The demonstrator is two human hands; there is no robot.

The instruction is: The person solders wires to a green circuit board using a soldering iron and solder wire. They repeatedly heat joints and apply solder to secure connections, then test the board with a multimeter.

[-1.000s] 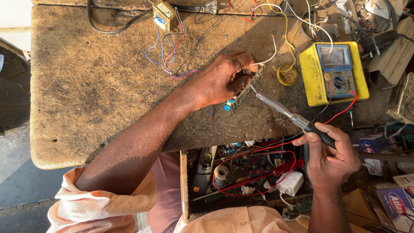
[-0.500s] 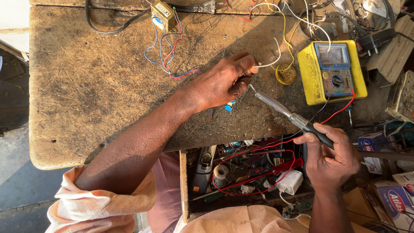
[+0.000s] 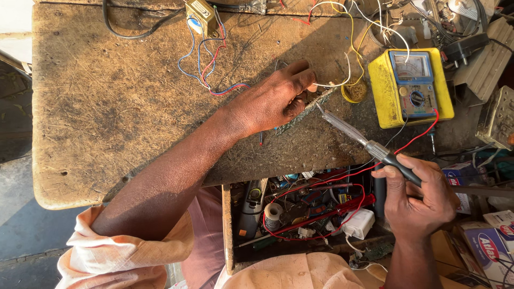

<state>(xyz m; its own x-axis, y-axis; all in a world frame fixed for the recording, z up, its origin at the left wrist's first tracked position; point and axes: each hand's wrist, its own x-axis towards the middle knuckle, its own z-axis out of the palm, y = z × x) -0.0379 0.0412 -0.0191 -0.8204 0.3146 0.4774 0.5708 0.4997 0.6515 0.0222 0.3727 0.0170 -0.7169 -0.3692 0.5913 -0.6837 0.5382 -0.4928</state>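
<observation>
My left hand [image 3: 276, 99] rests on the worn wooden workbench [image 3: 118, 107] and pins a small green circuit board [image 3: 310, 107] on edge, a white wire under its fingertips. My right hand [image 3: 420, 195] grips the black handle of a soldering iron [image 3: 350, 131]. The iron slants up to the left and its metal tip touches the board just beside my left fingers. Most of the board is hidden under my left hand.
A yellow multimeter [image 3: 412, 88] with a red lead lies right of the board, a small yellow tin [image 3: 354, 92] beside it. A small transformer [image 3: 202, 16] with red and blue wires sits at the back. An open drawer [image 3: 300, 214] of parts and wires is below the bench edge.
The view has shifted slightly. The iron's tip stays at the board; both hands keep their holds and barely move.
</observation>
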